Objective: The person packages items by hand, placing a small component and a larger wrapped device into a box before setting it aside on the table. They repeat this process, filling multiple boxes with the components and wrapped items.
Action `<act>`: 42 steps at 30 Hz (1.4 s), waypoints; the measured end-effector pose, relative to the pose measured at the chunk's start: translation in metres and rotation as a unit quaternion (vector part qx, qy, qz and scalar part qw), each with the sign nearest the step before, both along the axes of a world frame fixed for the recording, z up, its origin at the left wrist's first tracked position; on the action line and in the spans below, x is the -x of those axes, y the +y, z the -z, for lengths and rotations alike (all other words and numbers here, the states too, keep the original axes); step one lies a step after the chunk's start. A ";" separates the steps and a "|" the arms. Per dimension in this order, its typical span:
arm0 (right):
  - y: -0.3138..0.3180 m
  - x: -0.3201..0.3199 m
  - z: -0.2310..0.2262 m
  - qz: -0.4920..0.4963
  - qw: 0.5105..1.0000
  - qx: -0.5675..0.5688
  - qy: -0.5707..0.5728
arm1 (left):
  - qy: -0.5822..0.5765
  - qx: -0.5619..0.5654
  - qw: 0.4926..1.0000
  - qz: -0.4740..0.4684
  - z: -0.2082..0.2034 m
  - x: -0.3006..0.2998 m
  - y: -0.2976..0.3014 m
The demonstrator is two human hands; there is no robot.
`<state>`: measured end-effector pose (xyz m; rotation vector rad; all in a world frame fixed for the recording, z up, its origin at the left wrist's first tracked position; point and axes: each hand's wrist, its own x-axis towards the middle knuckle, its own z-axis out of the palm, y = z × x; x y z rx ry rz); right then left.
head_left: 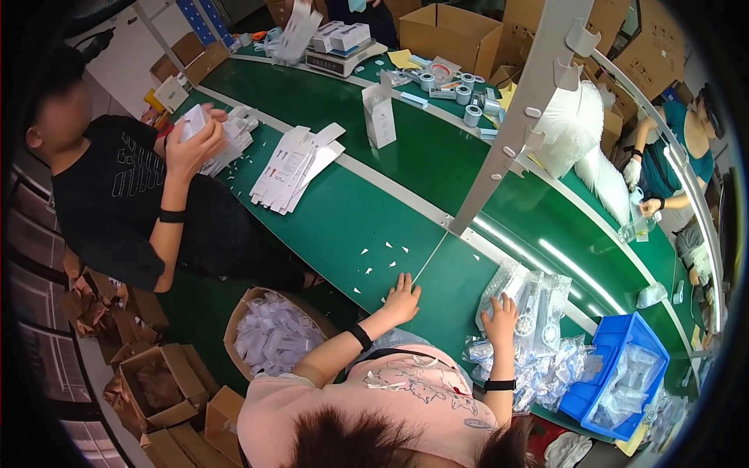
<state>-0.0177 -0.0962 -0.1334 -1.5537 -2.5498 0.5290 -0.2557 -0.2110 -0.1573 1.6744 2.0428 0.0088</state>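
Note:
My left hand [402, 302] lies on the green table [343, 234] near its front edge, fingers stretched out, holding nothing. Small white paper scraps [369, 271] are scattered just past it. My right hand [502, 318] is spread over clear plastic bags [538, 304], its fingers apart and seemingly touching them. Inside these bags are long grey items with round ends, their kind unclear. More small clear packets [538, 368] are heaped beside my right wrist.
A blue bin [628, 378] with clear packets stands at right. Flat white cartons [292, 168] lie ahead left; one white box [379, 115] stands upright on the green conveyor [328, 97]. A co-worker in black [133, 195] handles a white box. A metal post [507, 140] rises ahead.

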 end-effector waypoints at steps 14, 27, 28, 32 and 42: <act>-0.004 0.001 -0.008 0.080 0.981 -0.035 0.171 | -0.155 -0.139 0.978 0.009 -0.032 -0.001 -0.004; -0.010 0.039 -0.027 0.045 0.960 0.002 0.278 | 0.137 -0.151 0.965 -0.167 -0.079 0.104 0.011; -0.013 0.045 -0.028 0.024 0.956 0.011 0.291 | 0.167 -0.101 0.963 -0.183 -0.067 0.115 0.007; -0.029 0.059 -0.022 -0.016 0.936 0.195 0.293 | 0.059 -0.017 0.979 -0.194 -0.067 0.105 0.005; -0.030 0.057 -0.075 0.039 0.764 0.335 0.550 | -0.284 -0.259 0.923 0.012 -0.106 -0.017 0.030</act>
